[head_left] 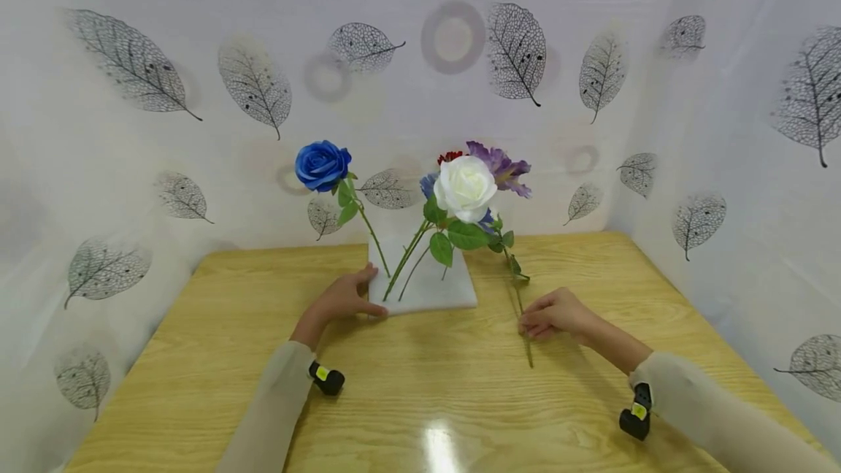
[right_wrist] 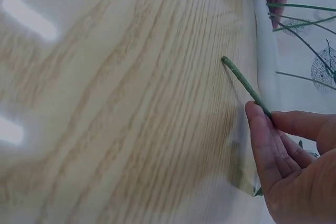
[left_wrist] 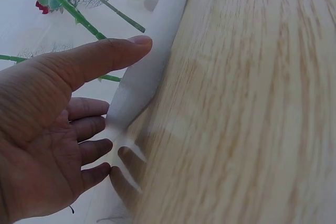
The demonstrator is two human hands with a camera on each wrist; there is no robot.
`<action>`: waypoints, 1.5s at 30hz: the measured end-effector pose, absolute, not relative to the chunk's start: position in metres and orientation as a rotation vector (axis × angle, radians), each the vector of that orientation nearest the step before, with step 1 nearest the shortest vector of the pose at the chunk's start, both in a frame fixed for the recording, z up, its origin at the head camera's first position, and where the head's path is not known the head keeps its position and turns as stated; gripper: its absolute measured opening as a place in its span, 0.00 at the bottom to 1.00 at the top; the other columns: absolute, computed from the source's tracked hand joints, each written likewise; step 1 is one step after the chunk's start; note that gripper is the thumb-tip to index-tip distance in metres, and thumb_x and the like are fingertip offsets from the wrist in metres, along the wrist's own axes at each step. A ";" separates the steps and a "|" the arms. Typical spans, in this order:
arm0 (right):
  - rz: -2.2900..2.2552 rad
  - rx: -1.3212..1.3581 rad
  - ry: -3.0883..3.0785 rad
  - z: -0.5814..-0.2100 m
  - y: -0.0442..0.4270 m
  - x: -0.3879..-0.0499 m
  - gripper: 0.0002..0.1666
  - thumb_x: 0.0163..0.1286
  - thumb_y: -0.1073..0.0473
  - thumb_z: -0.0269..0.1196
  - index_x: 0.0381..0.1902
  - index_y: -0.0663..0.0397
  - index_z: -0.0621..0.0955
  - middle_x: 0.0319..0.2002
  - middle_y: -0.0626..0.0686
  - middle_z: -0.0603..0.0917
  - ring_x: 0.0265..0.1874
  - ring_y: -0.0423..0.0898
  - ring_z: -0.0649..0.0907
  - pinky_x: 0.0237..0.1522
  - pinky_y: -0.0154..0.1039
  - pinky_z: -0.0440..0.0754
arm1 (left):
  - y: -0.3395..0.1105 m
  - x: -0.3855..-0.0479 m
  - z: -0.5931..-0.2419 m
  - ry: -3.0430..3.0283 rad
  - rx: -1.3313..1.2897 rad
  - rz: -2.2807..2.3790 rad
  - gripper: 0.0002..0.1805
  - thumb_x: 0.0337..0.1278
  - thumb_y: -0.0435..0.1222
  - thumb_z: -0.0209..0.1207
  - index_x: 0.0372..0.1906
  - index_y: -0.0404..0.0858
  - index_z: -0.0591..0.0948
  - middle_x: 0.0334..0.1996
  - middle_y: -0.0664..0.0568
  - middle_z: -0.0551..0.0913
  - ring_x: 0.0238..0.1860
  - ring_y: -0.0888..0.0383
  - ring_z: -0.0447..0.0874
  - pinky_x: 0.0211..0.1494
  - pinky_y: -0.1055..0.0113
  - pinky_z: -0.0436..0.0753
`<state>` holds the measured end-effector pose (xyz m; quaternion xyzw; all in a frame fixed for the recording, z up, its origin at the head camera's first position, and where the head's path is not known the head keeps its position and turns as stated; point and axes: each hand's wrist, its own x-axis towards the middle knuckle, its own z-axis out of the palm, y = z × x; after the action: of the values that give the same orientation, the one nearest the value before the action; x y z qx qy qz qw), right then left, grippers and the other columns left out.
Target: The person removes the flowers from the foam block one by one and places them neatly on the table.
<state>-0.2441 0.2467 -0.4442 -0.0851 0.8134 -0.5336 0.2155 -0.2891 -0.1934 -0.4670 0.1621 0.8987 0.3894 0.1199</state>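
Observation:
A white foam board (head_left: 430,299) lies on the table with several artificial flower stems standing in it. My left hand (head_left: 344,298) rests around its front left corner. In the left wrist view the straight thumb lies over the front edge and the fingers touch the side. A blue rose (head_left: 323,166) leans left. At the right cluster a white rose (head_left: 466,189), a purple flower (head_left: 504,168) and a red flower (head_left: 450,158). Between thumb and fingers my right hand (head_left: 557,314) pinches a green flower stem (right_wrist: 239,77), right of the board; which bloom it bears I cannot tell.
The wooden table (head_left: 420,385) reaches back to a white leaf-printed curtain (head_left: 407,108), which also hangs at both sides. Leaves and blooms overlap above the board's right side.

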 end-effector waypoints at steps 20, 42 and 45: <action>-1.303 -0.303 2.363 -0.445 0.221 -0.252 0.10 0.67 0.67 0.68 0.37 0.74 0.87 0.25 0.58 0.90 0.22 0.44 0.88 0.30 0.42 0.91 | -0.195 -0.288 -0.470 2.628 0.457 1.138 0.60 0.47 0.49 0.78 0.80 0.34 0.57 0.82 0.42 0.50 0.82 0.43 0.48 0.84 0.48 0.54; -1.192 -0.474 2.284 -0.440 0.215 -0.265 0.10 0.67 0.64 0.68 0.36 0.71 0.87 0.26 0.56 0.89 0.24 0.46 0.89 0.30 0.41 0.90 | -0.193 -0.289 -0.467 2.621 0.458 1.136 0.59 0.48 0.49 0.77 0.80 0.35 0.56 0.82 0.44 0.49 0.83 0.44 0.46 0.84 0.48 0.53; -1.175 -0.471 2.283 -0.440 0.216 -0.267 0.10 0.67 0.63 0.68 0.37 0.70 0.87 0.26 0.55 0.89 0.25 0.46 0.89 0.30 0.41 0.91 | -0.193 -0.289 -0.468 2.618 0.456 1.140 0.59 0.48 0.49 0.77 0.80 0.35 0.56 0.82 0.44 0.48 0.83 0.45 0.45 0.84 0.48 0.52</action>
<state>-0.2666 0.2163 -0.4395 -0.1739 0.8439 -0.4342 0.2627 -0.2886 -0.1932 -0.4676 0.1566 0.8984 0.3911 0.1245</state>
